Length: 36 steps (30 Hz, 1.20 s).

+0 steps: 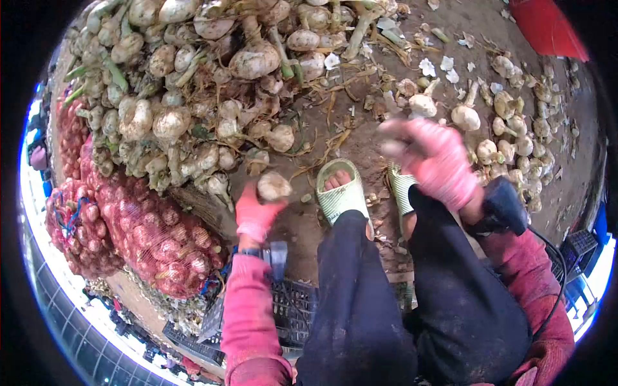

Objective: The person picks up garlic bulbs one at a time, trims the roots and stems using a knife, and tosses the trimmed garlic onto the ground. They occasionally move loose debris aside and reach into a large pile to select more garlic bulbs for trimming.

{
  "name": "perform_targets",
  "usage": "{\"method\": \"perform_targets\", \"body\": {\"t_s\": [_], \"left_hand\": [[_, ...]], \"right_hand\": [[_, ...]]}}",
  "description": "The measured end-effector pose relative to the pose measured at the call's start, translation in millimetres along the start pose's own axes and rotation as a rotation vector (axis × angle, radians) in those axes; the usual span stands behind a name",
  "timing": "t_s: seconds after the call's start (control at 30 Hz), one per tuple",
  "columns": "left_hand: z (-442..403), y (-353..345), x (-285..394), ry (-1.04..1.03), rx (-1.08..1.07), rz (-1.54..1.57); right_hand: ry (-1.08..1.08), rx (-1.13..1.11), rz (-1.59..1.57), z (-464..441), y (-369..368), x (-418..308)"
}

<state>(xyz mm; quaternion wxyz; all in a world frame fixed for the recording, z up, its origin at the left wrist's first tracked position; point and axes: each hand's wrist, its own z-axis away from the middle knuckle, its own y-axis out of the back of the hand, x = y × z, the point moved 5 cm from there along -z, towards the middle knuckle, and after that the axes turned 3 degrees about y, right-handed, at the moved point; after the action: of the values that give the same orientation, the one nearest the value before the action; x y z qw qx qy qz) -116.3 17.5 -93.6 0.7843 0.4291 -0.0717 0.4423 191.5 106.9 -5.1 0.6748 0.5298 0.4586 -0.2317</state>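
My left hand [256, 211], in a pink glove, holds a garlic bulb [274, 186] between thumb and fingers, near the lower edge of the big garlic pile [170, 122]. My right hand [438, 157], in a pink glove too, is raised above my right foot and blurred by motion. Its fingers are curled round something dark that I cannot make out. Just past it, loose bulbs [465, 118] lie on the ground, with more at the right.
Red mesh sacks full of bulbs [161, 238] lie at the left. Black crates [293, 309] stand beside my legs. A red object [547, 29] is at the upper right. Peel scraps litter the soil. A black cable [561, 270] runs by my right arm.
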Motion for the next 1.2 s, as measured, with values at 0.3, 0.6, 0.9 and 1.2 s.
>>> {"method": "perform_targets", "body": {"t_s": [0.3, 0.6, 0.9, 1.2], "left_hand": [[58, -26, 136, -0.397, -0.317, 0.527], [72, -29, 147, -0.596, -0.141, 0.174], [76, -37, 169, -0.229, -0.448, 0.811], [53, -56, 129, -0.049, -0.521, 1.179]], "right_hand": [[0.185, -0.497, 0.393, 19, -36, -43], [0.212, -0.359, 0.367, 21, -42, -23], [-0.709, -0.021, -0.648, 20, -3, 37], [-0.459, -0.375, -0.734, 13, -21, -1]]}}
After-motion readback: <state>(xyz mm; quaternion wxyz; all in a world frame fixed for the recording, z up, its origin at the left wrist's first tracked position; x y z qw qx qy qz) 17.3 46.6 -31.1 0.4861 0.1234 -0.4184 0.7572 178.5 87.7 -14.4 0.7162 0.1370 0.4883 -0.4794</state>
